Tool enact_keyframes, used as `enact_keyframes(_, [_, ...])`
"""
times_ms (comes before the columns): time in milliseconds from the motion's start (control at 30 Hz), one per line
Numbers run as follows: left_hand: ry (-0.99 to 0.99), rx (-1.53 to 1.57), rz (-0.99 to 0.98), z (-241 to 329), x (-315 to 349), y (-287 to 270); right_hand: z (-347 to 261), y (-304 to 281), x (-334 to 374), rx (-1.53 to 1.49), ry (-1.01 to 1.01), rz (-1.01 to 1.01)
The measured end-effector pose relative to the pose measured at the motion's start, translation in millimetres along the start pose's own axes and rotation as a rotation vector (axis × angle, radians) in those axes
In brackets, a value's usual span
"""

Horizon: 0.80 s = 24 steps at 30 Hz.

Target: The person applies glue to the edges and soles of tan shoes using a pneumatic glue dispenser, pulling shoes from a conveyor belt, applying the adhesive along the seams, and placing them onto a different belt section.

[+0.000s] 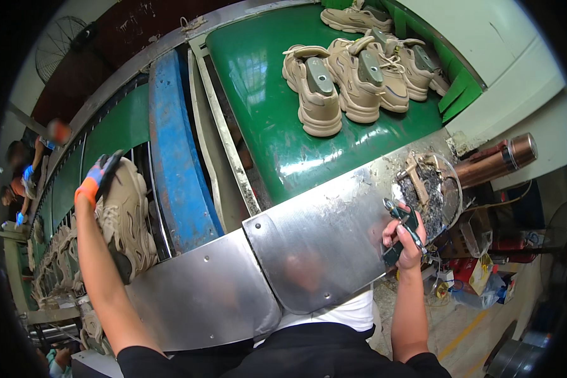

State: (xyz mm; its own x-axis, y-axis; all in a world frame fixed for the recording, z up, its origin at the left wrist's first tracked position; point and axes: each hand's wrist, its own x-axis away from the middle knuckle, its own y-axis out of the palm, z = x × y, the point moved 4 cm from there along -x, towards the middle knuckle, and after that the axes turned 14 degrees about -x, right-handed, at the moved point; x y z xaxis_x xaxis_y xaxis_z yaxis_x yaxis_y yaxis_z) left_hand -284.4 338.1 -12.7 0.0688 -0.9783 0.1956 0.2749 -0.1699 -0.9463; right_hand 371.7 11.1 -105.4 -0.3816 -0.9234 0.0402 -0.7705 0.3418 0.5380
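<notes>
My left hand (97,175), in a glove with an orange cuff, grips the toe end of a beige sneaker (125,217) at the left rack. Its dark fingertips curl over the shoe, and part of the palm is hidden. In my right hand (409,239) is a small plier-like hand tool (404,220) with dark green handles and bare metal parts. That bare hand is closed round the tool, above the right end of the metal plate (321,246). Close by stands a round clear dish (455,183) holding dark scraps and a beige piece.
Several beige sneakers with grey-green lasts (319,75) stand on the green belt (252,94). A blue beam (176,151) runs beside the left rack, where more sneakers (57,258) sit. A copper-coloured flask (516,150) lies at right. Gloved co-workers (28,170) are at far left.
</notes>
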Motion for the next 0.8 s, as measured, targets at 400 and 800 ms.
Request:
enact_keyframes(400, [0.730,-0.468,0.828,154.3,362.6,21.4,3.0,-1.9,4.5,-0.051,-0.035,-0.099])
enact_keyframes(800, [0.706,0.769,0.647,227.4,354.8,28.4,-3.1,-15.5,79.9,-0.103,-0.079,0.157])
